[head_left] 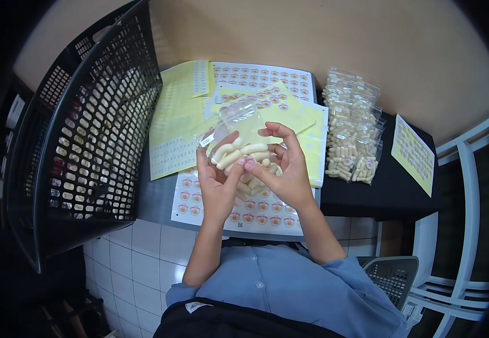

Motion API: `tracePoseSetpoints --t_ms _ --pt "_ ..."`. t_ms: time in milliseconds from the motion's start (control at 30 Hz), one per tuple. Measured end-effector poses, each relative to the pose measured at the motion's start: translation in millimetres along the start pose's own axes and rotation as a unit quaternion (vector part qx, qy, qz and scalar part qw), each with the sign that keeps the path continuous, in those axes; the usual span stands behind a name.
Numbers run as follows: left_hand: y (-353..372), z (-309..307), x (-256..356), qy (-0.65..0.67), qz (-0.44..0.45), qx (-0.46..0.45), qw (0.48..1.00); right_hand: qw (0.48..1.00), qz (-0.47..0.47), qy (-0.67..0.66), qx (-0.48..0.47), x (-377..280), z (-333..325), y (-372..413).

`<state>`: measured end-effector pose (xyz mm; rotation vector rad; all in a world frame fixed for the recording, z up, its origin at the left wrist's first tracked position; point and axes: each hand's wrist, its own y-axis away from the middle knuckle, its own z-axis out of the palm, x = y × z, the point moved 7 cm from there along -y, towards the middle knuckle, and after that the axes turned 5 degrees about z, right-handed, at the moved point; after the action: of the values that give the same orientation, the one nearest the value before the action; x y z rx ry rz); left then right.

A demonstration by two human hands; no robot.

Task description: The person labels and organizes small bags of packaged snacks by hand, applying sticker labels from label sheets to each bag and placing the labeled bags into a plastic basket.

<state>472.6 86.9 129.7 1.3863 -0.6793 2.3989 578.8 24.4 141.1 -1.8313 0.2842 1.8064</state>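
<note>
A clear plastic bag (239, 117) of pale, finger-shaped pieces is held up over the sticker sheets. My left hand (219, 177) grips its left side, near a small white label. On the right side, my right hand (288, 172) holds the bag, its index finger raised and curled. Both thumbs meet at a pinkish round sticker (246, 163) on the bag's front. Beneath the bag lie white sheets of round pink and orange stickers (261, 217) and yellow backing sheets (171, 121).
A black perforated basket (100, 124) stands tilted at the left. Several filled bags (351, 129) lie in overlapping rows on a black-covered surface (363, 201) at the right, beside another yellow sticker sheet (412, 155). A grey perforated chair (394, 276) is at the lower right.
</note>
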Motion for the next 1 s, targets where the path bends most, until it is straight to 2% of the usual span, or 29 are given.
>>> tracePoseSetpoints --t_ms 167,300,500,767,833,900,1000 --pt "0 13 -16 -0.052 0.016 0.021 0.998 1.000 0.000 0.006 0.015 -2 -19 12" --pt "4 37 -22 -0.058 0.009 -0.014 0.998 0.999 -0.011 0.000 0.047 -5 -40 21" --pt "9 65 -35 -0.051 0.040 -0.016 0.998 0.996 -0.028 0.021 0.083 -9 -73 33" --pt "15 103 -59 -0.053 -0.001 -0.063 0.997 0.995 0.016 0.003 0.096 12 -119 59" --pt "17 112 -62 -0.047 -0.002 -0.074 0.996 0.996 0.068 -0.019 0.048 25 -122 64" --pt "21 124 -67 -0.058 -0.007 -0.114 0.992 0.996 0.067 -0.023 0.056 23 -126 69" --pt "25 131 -73 -0.057 -0.026 -0.115 0.991 0.993 0.089 -0.035 0.073 26 -137 72"
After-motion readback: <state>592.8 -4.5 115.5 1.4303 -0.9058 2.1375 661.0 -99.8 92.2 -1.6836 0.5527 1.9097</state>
